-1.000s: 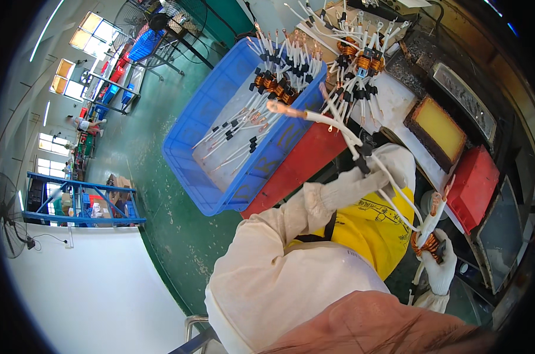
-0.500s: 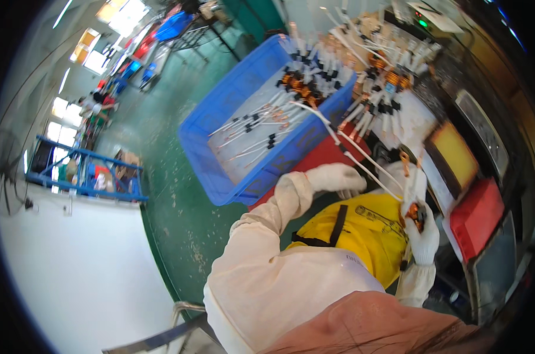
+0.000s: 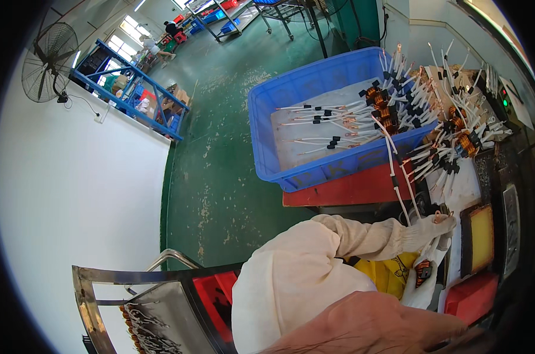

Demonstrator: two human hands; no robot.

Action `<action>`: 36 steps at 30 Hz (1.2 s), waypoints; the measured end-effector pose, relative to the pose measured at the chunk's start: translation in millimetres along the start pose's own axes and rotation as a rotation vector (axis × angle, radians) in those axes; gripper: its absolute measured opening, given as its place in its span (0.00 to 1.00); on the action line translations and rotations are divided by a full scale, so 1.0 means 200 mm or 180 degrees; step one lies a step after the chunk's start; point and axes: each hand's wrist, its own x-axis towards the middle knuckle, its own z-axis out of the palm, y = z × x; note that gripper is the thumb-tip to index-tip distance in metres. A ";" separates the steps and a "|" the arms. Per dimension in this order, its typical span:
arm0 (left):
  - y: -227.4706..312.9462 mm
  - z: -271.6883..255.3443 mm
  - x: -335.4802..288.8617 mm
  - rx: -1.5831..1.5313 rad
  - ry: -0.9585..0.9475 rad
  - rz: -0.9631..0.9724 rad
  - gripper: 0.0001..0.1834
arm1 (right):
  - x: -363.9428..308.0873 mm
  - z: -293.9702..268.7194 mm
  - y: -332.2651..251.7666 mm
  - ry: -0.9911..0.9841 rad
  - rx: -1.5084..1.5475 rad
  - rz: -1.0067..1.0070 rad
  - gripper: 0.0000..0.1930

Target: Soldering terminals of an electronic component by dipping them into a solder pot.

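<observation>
My right hand (image 3: 410, 293), in a white glove, is closed round a copper-wound coil (image 3: 423, 272) with white leads. Just above it, my gloved left hand (image 3: 422, 232) is closed at the ends of those leads, where copper terminals (image 3: 439, 217) poke out past the fingers. Long white wires (image 3: 398, 177) with black sleeves rise from beside my left hand toward the bin's near side. Inside the blue plastic bin (image 3: 332, 171) lie several similar coils (image 3: 381, 106), with white leads and black sleeves. The yellow apron (image 3: 385, 276) shows below my left forearm.
Under the bin is a red surface (image 3: 338, 192). More coils (image 3: 467, 143) are heaped on the bench at right, beside a yellow sponge-like pad (image 3: 479, 239) in a dark frame and a red box (image 3: 471, 298). A metal rack (image 3: 85, 295) with coils stands lower left.
My left hand has moved right, from over the yellow apron to the lead ends above my right hand, and closed there. The view has turned, so the bin appears farther right.
</observation>
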 end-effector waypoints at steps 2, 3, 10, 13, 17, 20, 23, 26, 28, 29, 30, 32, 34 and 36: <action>-0.22 -0.12 0.17 -0.1243 -0.0339 0.0061 0.18 | 0.00 0.01 -0.02 0.0000 -0.0087 0.0069 0.31; -0.17 -0.05 0.14 -0.1254 -0.0370 -0.0007 0.18 | 0.00 0.00 -0.01 0.0035 -0.0159 0.0186 0.31; -0.11 -0.04 0.12 -0.2495 0.0270 -0.0168 0.28 | -0.03 0.00 0.14 0.0367 0.0631 0.0105 0.27; -0.01 -0.10 0.08 -0.2364 -0.0145 -0.0312 0.30 | 0.02 0.00 0.06 0.0254 0.0571 0.0066 0.27; 0.16 0.02 -0.05 -0.0808 -0.0184 -0.0135 0.16 | 0.04 -0.02 0.06 0.0185 0.0440 0.0342 0.28; 0.27 -0.02 -0.15 0.0060 -0.0178 0.0229 0.18 | 0.04 -0.05 0.08 0.0233 0.0397 0.0434 0.28; 0.38 -0.19 -0.31 0.0691 -0.0169 0.0237 0.20 | 0.03 -0.05 0.09 0.0141 0.0411 0.0498 0.29; 0.46 -0.46 -0.38 0.0792 -0.0200 -0.0791 0.19 | 0.03 -0.08 0.09 0.0081 0.0393 0.0558 0.29; 0.42 -0.64 -0.39 0.0972 -0.0035 -0.0885 0.19 | 0.04 -0.06 0.08 0.0056 0.0412 0.0620 0.29; 0.40 -0.71 -0.39 0.0961 0.0456 -0.0649 0.19 | 0.04 -0.06 0.08 0.0063 0.0448 0.0568 0.29; 0.38 -0.77 -0.38 0.0912 0.0928 -0.0440 0.20 | 0.04 -0.07 0.07 0.0118 0.0404 0.0463 0.29; 0.36 -0.84 -0.31 0.0723 0.1142 -0.0219 0.20 | 0.04 -0.06 0.07 0.0176 0.0338 0.0371 0.29; 0.35 -0.87 -0.22 0.0685 0.1177 0.0078 0.23 | 0.04 -0.06 0.07 0.0204 0.0451 0.0404 0.29; 0.35 -0.84 -0.13 0.0558 0.1035 0.0230 0.25 | 0.04 -0.06 0.06 0.0191 0.0397 0.0427 0.29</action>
